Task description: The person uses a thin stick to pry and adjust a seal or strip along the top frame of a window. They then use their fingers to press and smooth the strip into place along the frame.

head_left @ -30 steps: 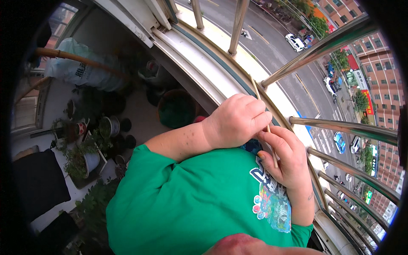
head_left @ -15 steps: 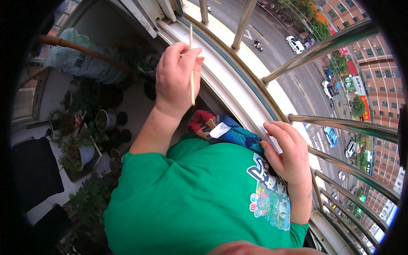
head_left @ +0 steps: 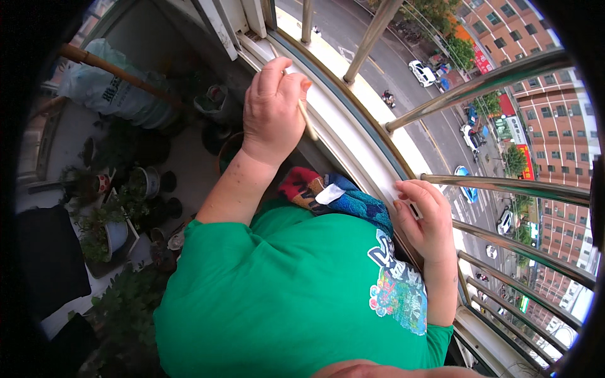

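Note:
My left hand (head_left: 275, 107) is closed around a pale wooden chopstick (head_left: 308, 123). The thicker end sticks out below the fingers, and the thin end points at the white window track (head_left: 340, 138). My right hand (head_left: 427, 220) rests at the inner edge of that track, thumb and fingers apart, with nothing seen in it. Between the two hands, against my green shirt (head_left: 277, 283), lies a bunched red, tan and blue cloth (head_left: 353, 200) with a white tag on it.
Metal railing bars (head_left: 504, 183) run outside the window, high above a street with cars. On the left are potted plants (head_left: 116, 233), a bamboo pole (head_left: 120, 74), a pale plastic bag (head_left: 107, 88) and a dark cloth-like item (head_left: 50, 261). A white window sash (head_left: 217, 25) stands at the top.
My left hand has moved slightly right and closer to the window track, and the chopstick has tilted, its thin end now down at the track. My right hand has barely shifted.

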Available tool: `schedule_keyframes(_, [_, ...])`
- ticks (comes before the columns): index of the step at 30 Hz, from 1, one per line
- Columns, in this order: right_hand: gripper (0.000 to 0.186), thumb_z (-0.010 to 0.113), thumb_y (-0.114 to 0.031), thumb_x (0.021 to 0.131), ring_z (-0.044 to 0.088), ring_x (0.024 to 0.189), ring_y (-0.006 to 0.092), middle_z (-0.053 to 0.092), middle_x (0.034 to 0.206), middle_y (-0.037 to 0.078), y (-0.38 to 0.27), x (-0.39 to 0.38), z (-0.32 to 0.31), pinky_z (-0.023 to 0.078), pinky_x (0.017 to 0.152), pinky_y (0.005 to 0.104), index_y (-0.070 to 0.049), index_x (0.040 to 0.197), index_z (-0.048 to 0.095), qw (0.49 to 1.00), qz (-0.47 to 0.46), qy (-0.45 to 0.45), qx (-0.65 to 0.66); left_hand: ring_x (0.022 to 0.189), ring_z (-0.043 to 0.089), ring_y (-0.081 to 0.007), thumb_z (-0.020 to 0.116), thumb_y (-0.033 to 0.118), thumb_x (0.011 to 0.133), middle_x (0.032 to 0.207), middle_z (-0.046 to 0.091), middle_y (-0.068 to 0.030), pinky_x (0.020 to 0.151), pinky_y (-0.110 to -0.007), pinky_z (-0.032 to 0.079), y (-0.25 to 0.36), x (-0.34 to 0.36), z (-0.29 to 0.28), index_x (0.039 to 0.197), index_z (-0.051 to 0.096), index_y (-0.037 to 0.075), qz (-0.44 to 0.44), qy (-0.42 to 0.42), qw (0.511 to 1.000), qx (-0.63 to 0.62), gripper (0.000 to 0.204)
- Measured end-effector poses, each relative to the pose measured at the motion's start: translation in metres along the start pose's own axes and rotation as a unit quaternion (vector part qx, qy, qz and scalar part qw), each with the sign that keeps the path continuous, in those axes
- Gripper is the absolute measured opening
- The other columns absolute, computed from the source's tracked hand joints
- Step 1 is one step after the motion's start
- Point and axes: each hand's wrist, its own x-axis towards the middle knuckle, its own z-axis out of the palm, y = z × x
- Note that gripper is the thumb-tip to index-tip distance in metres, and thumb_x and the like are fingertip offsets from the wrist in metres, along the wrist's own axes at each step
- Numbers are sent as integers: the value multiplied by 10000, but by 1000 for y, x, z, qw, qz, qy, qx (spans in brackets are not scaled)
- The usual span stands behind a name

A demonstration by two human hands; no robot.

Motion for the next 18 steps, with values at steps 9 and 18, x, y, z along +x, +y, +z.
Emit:
schedule_keyframes(9, [234, 712, -14, 782, 669, 719, 232, 668, 896, 116, 7, 6, 2, 524, 656, 332, -32, 1010, 663, 1000, 4, -2, -15, 867, 624, -298, 672, 69, 825, 979, 620, -104, 763, -401, 513, 37, -3, 20, 1004, 633, 56, 55, -52, 984, -162, 183])
schedule_keyframes(18, [422, 724, -13, 760, 655, 736, 239, 661, 893, 111, 5, 1, 4, 523, 665, 347, -56, 1173, 643, 1000, -8, 10, 1, 888, 630, -312, 649, 85, 820, 979, 633, -101, 786, -412, 510, 81, -21, 25, 1158, 600, 57, 73, -134, 954, -256, 343])
